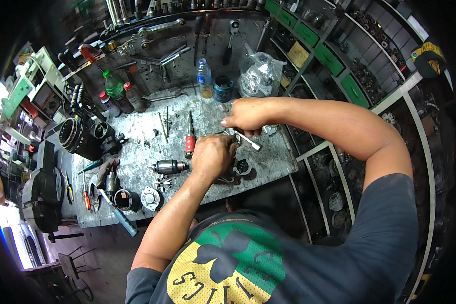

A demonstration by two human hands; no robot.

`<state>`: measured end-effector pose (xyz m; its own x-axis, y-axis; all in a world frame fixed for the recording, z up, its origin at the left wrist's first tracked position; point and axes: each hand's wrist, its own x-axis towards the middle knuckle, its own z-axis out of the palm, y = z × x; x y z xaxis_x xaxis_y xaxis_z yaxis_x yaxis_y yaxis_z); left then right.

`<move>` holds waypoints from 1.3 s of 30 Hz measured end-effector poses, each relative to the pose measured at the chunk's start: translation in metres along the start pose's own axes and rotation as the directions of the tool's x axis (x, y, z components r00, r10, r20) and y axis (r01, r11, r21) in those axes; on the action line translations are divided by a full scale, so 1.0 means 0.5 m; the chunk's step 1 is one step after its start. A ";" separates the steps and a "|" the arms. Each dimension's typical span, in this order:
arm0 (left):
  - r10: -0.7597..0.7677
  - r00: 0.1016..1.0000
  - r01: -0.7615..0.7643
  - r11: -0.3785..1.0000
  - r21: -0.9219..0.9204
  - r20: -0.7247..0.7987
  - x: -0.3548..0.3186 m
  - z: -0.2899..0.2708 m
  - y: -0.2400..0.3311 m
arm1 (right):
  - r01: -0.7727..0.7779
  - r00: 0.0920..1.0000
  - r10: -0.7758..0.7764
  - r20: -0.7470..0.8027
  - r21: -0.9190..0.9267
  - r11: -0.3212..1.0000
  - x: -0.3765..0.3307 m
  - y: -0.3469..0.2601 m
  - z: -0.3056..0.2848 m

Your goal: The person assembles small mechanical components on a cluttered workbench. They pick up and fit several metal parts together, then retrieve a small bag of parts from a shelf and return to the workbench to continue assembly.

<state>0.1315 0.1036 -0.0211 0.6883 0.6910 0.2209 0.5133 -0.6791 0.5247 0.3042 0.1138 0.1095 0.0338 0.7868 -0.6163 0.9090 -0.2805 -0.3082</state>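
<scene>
My right hand [245,115] is curled over the work near the right side of the bench, its fingers closed at the upper end of a silver socket wrench [249,142]. The wrench slants down to the right, its socket-like end in view. Close by, my left hand [213,154] is closed with the knuckles up; what its fingers grip is hidden. Just right of it lies a round dark motor part [242,166] with a metal rim. A red-handled screwdriver [190,144] and a motor armature [169,166] lie left of my left hand.
The worn metal bench [137,126] carries a round metal end cover [150,198], a blue-handled tool [122,220] and black cylinders [78,139]. Bottles [114,86], a blue cup [223,89] and a plastic bag [261,76] stand behind. Shelves with green drawers [329,58] line the right.
</scene>
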 end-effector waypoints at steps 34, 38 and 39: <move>-0.073 0.995 0.074 0.997 -0.019 0.066 0.001 -0.022 0.010 | 0.263 0.856 -0.477 -0.200 -0.625 0.735 -0.043 0.031 0.091; 0.089 0.991 -0.072 0.984 -0.164 0.101 -0.013 -0.081 -0.038 | 0.263 0.448 -0.733 -0.511 -0.709 0.655 -0.084 0.090 0.086; 0.162 0.986 -0.162 0.987 -0.003 0.047 -0.036 -0.093 -0.049 | 0.327 0.540 -0.696 -0.473 -0.644 0.692 -0.095 0.101 0.093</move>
<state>0.0830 0.1194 0.0002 0.7855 0.5597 0.2642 0.3936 -0.7811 0.4847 0.3291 0.0367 0.0893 -0.4177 0.8804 0.2244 0.9073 0.4172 0.0520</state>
